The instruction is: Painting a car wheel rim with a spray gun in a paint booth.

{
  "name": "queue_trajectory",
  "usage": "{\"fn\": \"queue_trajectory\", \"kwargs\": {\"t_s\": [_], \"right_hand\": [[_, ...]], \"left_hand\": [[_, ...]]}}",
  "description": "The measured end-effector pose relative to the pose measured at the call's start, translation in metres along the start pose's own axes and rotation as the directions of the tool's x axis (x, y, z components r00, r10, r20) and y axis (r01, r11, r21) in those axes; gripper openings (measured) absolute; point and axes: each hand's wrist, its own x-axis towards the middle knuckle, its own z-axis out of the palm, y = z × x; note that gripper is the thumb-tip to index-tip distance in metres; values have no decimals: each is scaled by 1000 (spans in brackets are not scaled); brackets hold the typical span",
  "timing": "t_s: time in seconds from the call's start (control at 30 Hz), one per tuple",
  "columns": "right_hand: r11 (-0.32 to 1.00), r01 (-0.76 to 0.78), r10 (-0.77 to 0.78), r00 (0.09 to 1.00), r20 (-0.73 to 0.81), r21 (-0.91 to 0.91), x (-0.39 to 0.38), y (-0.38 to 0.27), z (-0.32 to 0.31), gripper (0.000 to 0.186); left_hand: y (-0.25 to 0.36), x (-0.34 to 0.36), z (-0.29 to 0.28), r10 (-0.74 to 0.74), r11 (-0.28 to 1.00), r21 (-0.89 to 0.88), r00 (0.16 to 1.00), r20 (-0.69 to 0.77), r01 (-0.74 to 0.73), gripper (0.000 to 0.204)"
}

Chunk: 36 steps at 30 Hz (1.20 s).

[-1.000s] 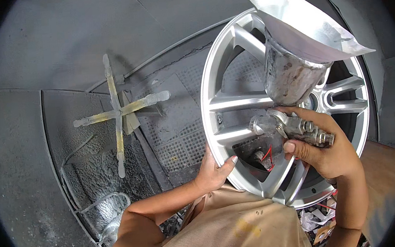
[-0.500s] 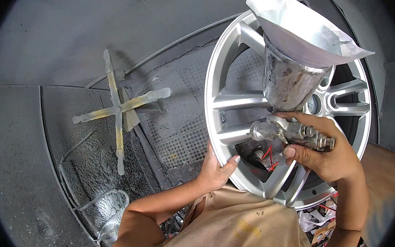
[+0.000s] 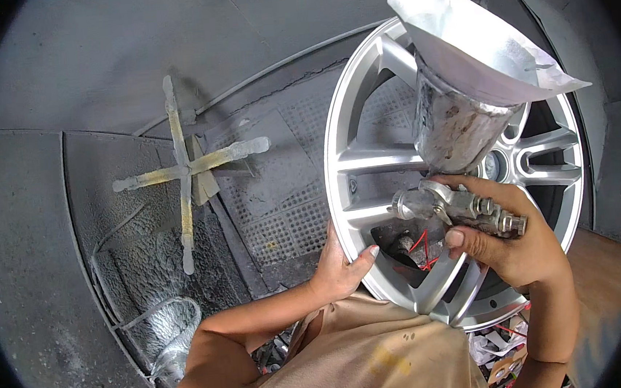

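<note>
A silver alloy wheel rim point(image 3: 429, 292) stands tilted in front of my body, its spokes facing up toward me. My left hand point(image 3: 342, 268) grips its lower left edge, the thumb on the front face and the fingers behind. In my right hand point(image 3: 515, 240) is a metal spray gun point(image 3: 465, 207), held in front of the lower spokes. On the gun sits a paint-stained metal cup point(image 3: 458, 120) with a white paper funnel point(image 3: 470, 43) in its mouth, coated silver inside. The cup and funnel hide part of the rim's upper half.
A cross-shaped stand point(image 3: 185, 171) with yellow and grey arms rises at left. Behind it lie perforated floor panels point(image 3: 284, 229). A silver-coated hose or wire point(image 3: 166, 304) curls at lower left. Cluttered scraps point(image 3: 501, 347) lie below the rim, and grey walls point(image 3: 131, 47) surround the area.
The rim's left edge has shifted very slightly to the right. Both hands keep their grips, and the spray gun stays almost still.
</note>
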Motion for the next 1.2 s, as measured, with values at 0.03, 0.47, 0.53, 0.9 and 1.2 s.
{"fn": "queue_trajectory", "kwargs": {"t_s": [0.03, 0.47, 0.53, 0.9, 1.2], "right_hand": [[1000, -30, 30, 999, -12, -2, 0, -3, 0, 45], [996, -21, 22, 1000, 11, -87, -6, 2, -2, 47], [996, -18, 19, 1000, 11, -90, -7, 2, -2, 47], [995, -89, 87, 996, -35, -49, -5, 0, 2, 47], [999, 26, -30, 995, -100, -40, -5, 8, 4, 46]], "left_hand": [[-1, -1, -1, -16, 1000, 27, 1000, 2, 16, 68], [-7, -1, -1, -16, 998, 54, 1000, 11, 15, 73], [-6, -1, -1, -8, 998, 66, 1000, 14, 7, 73], [-2, -2, 2, -7, 999, 33, 1000, -13, 7, 67], [-4, -2, 3, 17, 996, 84, 1000, -14, -15, 67]]}}
